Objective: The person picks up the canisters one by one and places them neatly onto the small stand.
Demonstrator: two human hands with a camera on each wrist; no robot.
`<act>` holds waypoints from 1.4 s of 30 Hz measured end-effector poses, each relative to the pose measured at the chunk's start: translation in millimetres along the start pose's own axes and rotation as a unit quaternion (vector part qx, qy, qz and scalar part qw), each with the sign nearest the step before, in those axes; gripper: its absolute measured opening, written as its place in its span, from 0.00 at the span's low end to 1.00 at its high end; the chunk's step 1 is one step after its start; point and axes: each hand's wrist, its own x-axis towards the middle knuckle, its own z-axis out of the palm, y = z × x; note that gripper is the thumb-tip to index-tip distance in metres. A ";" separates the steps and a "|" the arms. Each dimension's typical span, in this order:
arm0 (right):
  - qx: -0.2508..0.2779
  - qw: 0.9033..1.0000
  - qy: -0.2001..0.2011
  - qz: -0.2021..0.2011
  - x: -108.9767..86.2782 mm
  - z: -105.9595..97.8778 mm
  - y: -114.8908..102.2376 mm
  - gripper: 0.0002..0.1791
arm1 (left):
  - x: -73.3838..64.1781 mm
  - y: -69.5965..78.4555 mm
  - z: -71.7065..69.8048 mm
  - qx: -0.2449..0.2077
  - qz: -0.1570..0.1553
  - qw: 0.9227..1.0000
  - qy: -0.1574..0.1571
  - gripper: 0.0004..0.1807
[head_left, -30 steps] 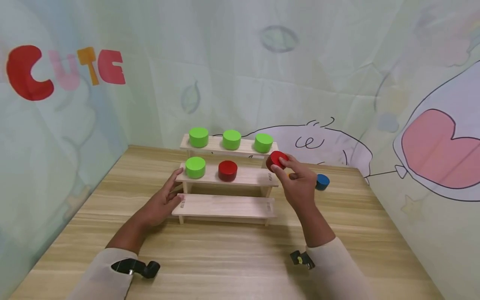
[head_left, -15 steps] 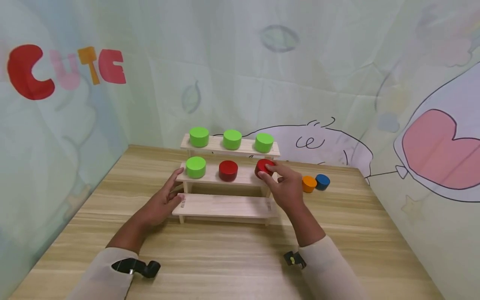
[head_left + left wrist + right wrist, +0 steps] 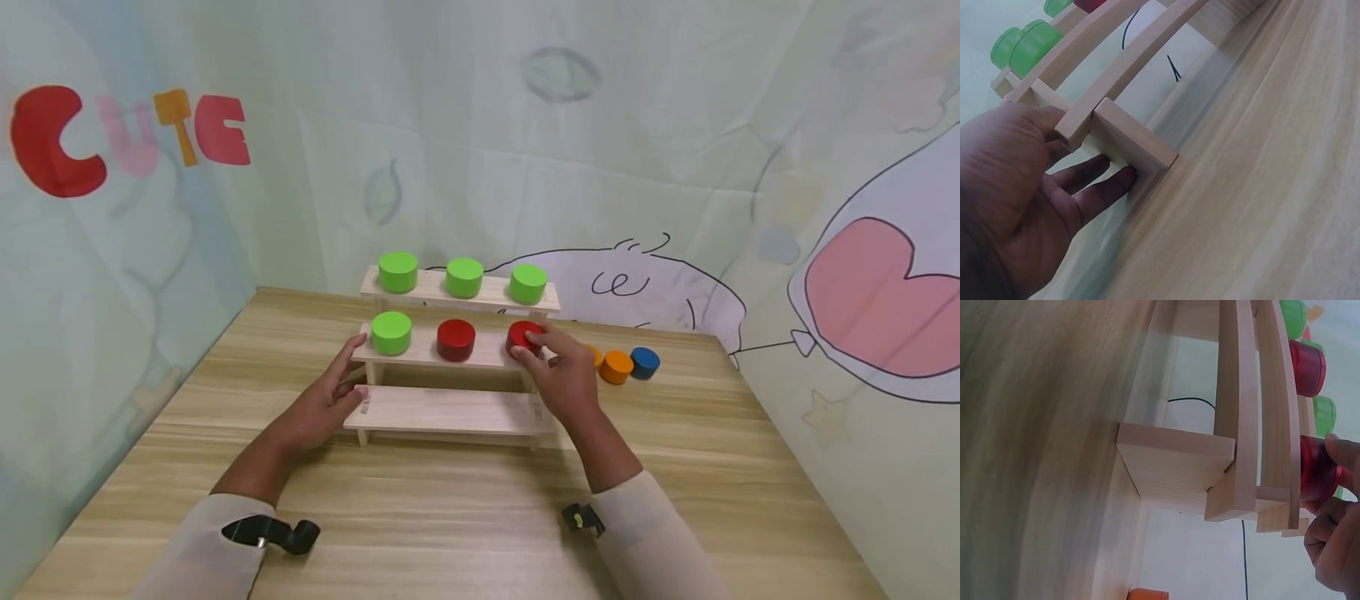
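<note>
A three-tier wooden rack (image 3: pixel 450 410) bears several round blocks. On its middle shelf, a green block (image 3: pixel 392 333) sits at the left and a red block (image 3: pixel 456 341) in the centre. My right hand (image 3: pixel 567 379) pinches a second red block (image 3: pixel 524 339) between thumb and fingers at that shelf's right end; the right wrist view shows this red block (image 3: pixel 1317 469) upright against the shelf. My left hand (image 3: pixel 322 408) rests on the rack's left end. In the left wrist view its straight fingers (image 3: pixel 1107 194) touch the side panel (image 3: pixel 1132 134).
Three green blocks (image 3: pixel 464 278) stand in a row on the top shelf. Right of the rack, an orange block (image 3: pixel 617 367) and a blue block (image 3: pixel 645 363) lie on the wooden table (image 3: pixel 450 525), with another orange one partly behind my right hand. A printed cloth (image 3: pixel 465 167) hangs behind.
My right hand has carried the red block left and down onto the middle shelf's right end. The orange blocks have come into view beside it. My left hand has stayed in place.
</note>
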 end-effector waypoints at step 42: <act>-0.018 0.992 -0.084 0.093 3.0 -12.0 -1.8 0.42 | -1.5 1.4 -0.7 0.007 0.000 1.000 -0.002 0.47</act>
